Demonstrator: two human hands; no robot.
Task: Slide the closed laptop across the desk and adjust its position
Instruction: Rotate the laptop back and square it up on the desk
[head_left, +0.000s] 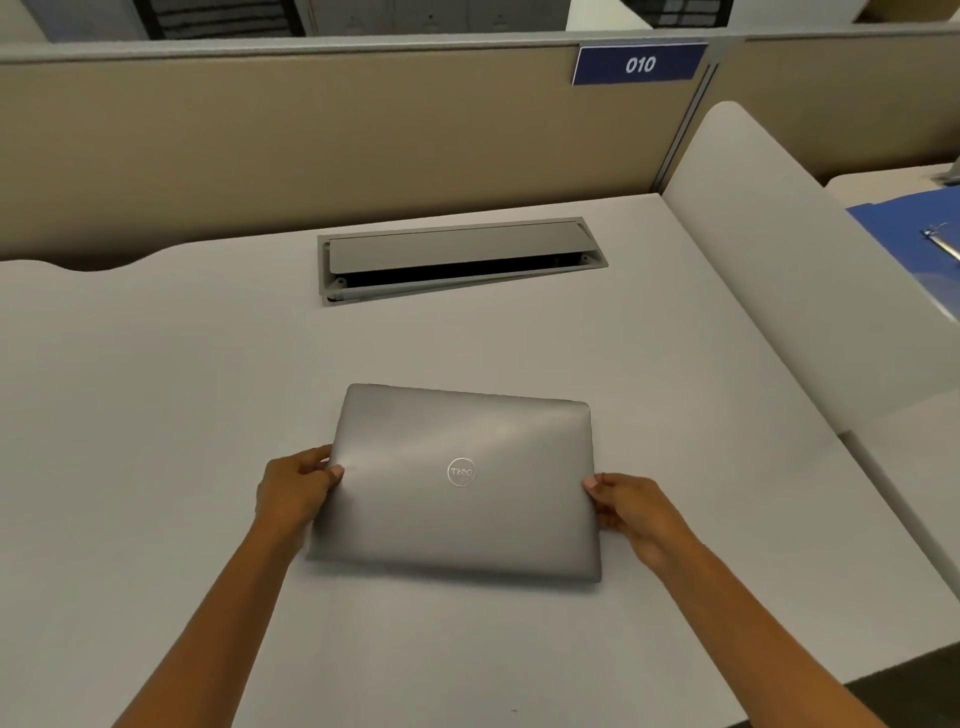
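Observation:
A closed grey laptop (462, 483) with a round logo on its lid lies flat on the light grey desk (156, 389), near the middle and toward the front edge. My left hand (296, 491) grips its left edge, thumb on the lid and fingers wrapped under the side. My right hand (631, 512) holds the right edge the same way, thumb tip on the lid corner. Both forearms reach in from the bottom of the view.
A grey cable hatch (457, 260) with its flap partly open sits in the desk behind the laptop. A beige partition (311, 135) with a blue "010" sign (640, 64) closes the back. A curved white divider (779, 249) stands at the right; a blue folder (904, 228) lies beyond it.

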